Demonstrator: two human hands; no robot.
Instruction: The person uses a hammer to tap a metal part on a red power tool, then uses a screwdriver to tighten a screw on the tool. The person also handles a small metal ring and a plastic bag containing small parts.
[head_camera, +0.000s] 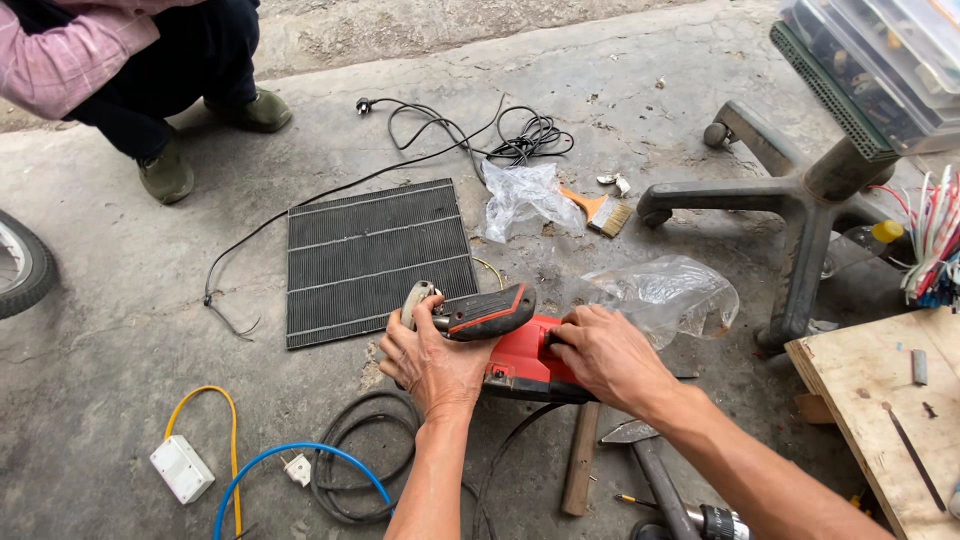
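Red power tool (520, 362) on the concrete floor (120, 330), just below the black ribbed panel (378, 258). Left hand (432, 358): grip closed around a small grey metal piece (416, 300) at the tool's dark handle (490, 312). Right hand (610, 355): fingers pressed on the red body's right side, grip narrow, whether clasped cannot be told. Clear plastic bag (668, 292) just beyond.
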